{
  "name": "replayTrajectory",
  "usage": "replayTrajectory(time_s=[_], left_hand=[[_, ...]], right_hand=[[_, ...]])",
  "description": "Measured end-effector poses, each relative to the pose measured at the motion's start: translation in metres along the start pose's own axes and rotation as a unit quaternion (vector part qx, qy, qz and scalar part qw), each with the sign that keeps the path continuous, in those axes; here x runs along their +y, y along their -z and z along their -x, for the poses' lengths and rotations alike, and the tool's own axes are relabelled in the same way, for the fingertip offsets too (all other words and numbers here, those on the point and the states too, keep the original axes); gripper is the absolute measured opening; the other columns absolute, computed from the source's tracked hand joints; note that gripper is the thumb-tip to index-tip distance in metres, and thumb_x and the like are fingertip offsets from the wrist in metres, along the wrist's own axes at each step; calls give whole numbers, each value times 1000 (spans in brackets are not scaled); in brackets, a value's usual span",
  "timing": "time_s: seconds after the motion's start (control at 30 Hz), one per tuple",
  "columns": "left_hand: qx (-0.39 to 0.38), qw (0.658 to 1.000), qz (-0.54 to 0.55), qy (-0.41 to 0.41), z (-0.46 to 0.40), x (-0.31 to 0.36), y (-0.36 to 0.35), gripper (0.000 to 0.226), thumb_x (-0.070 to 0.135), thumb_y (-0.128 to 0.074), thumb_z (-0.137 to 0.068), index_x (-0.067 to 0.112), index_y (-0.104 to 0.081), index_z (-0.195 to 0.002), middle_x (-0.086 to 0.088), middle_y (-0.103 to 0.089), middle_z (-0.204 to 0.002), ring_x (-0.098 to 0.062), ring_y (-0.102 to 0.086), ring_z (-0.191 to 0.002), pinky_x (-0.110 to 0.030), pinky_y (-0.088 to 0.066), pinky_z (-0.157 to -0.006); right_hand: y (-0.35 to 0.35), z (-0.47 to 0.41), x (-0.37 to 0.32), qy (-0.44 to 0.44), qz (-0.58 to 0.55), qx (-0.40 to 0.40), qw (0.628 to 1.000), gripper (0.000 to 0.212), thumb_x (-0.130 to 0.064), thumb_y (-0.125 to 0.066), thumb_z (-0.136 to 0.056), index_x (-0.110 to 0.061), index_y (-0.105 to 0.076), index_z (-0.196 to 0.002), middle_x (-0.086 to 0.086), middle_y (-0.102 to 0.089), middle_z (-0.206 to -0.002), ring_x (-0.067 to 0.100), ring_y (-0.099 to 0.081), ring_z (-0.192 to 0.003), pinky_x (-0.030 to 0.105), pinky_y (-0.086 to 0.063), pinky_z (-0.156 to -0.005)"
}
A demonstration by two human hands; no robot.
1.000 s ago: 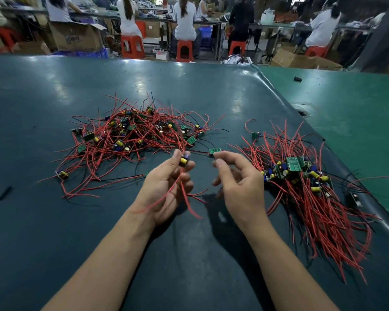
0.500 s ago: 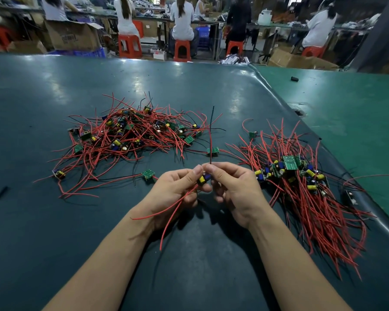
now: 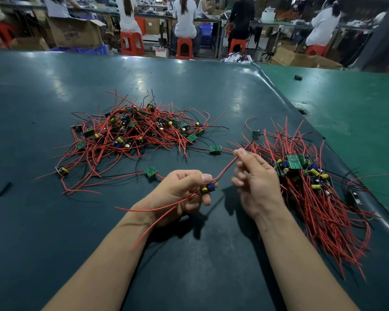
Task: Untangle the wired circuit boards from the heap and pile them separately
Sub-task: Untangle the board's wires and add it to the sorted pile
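Note:
A tangled heap of small green circuit boards with red and black wires (image 3: 139,133) lies left of centre on the dark mat. A combed pile of boards (image 3: 301,173) with wires trailing toward me lies at the right. My left hand (image 3: 180,189) pinches one small board (image 3: 208,188) with blue and yellow parts; its red wires hang below my wrist. My right hand (image 3: 254,180) pinches that board's red and black wire pair (image 3: 225,169) and holds it stretched up to the right.
Two loose boards (image 3: 151,172) (image 3: 215,149) lie on the mat between heap and hands. The dark mat (image 3: 189,254) ends at a raised edge on the right, beside a green table (image 3: 357,113). People sit on red stools at benches behind.
My right hand has slid away from the board along its wires, up and to the right, drawing them straight. My left hand keeps hold of the board.

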State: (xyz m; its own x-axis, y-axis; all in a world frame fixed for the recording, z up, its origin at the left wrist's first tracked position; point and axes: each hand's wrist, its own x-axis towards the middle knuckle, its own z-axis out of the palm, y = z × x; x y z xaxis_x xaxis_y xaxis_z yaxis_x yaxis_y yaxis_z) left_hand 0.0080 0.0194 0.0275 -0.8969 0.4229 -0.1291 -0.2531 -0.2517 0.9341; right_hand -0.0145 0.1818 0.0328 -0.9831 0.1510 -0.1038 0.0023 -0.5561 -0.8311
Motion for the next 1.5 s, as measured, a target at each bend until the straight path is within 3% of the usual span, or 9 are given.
replayTrajectory(time_s=[0.33, 0.53, 0.7, 0.8, 1.03, 1.17, 1.27, 1.33, 1.5], left_hand=[[-19, 1000, 7, 7, 2, 3, -2, 23, 22, -58, -78, 10, -73, -65, -11, -58, -51, -7, -36, -31, -13, -29, -32], [27, 999, 28, -7, 1, 1, 0, 16, 20, -64, -76, 9, -68, -65, -12, -58, -52, -7, -36, -31, -13, -29, -34], [94, 993, 75, -17, -3, 0, -2, 26, 27, -68, -70, 2, -69, -77, -11, -60, -55, -8, -41, -31, -13, -32, -33], [95, 994, 45, -36, -2, 0, -4, 26, 24, -64, -79, 1, -71, -90, -10, -63, -59, -6, -46, -35, -12, -33, -34], [64, 998, 8, -14, 2, 2, -4, 21, 23, -68, -72, 2, -65, -76, -10, -58, -50, -8, -43, -31, -13, -31, -32], [42, 999, -3, -8, 2, 0, -1, 20, 23, -64, -76, 5, -68, -69, -12, -58, -50, -11, -39, -33, -15, -31, -33], [19, 1000, -14, -9, 3, 0, -1, 21, 24, -61, -79, 9, -70, -66, -12, -58, -50, -12, -42, -35, -15, -33, -34], [5, 1000, -28, -8, 4, 1, -2, 23, 24, -60, -80, 11, -72, -65, -10, -59, -50, -12, -44, -36, -16, -33, -34], [16, 1000, -25, -5, 2, 0, 1, 24, 28, -61, -78, 12, -74, -65, -8, -58, -50, -12, -40, -35, -15, -32, -34]], right_hand=[[-1, -1, -4, -19, -71, 8, 997, 25, -16, -53, -98, -7, -59, -75, -7, -44, -50, 3, -30, -35, 15, -25, -33], [4, -1, -6, -100, -121, -24, 987, 28, -22, -50, -98, -15, -50, -70, -10, -31, -44, 3, -27, -30, 14, -23, -29], [0, 8, 4, -18, 107, -77, 991, 32, -41, -63, -84, -10, -71, -86, -6, -49, -52, 5, -36, -38, 16, -29, -35], [-3, 15, 12, -19, 198, -119, 973, 20, -28, -69, -85, -17, -77, -70, -3, -55, -51, 6, -43, -40, 16, -34, -37], [-3, 11, 5, -84, 70, -102, 989, 22, -30, -68, -79, -13, -74, -68, -5, -47, -53, 4, -35, -40, 15, -28, -36], [-2, 5, -2, -97, -38, -52, 993, 26, -22, -58, -93, -8, -65, -72, -6, -41, -50, 3, -31, -38, 14, -24, -33], [-3, 6, -3, -124, -87, -61, 987, 32, -20, -51, -97, -11, -55, -67, -9, -32, -44, 2, -27, -33, 14, -23, -30], [-4, 7, -2, -135, -100, -70, 983, 36, -20, -50, -97, -13, -53, -62, -10, -29, -43, 3, -25, -32, 14, -23, -29], [-4, 6, -4, -113, -82, -58, 988, 29, -24, -50, -98, -11, -58, -73, -6, -36, -50, 4, -30, -38, 15, -25, -33]])
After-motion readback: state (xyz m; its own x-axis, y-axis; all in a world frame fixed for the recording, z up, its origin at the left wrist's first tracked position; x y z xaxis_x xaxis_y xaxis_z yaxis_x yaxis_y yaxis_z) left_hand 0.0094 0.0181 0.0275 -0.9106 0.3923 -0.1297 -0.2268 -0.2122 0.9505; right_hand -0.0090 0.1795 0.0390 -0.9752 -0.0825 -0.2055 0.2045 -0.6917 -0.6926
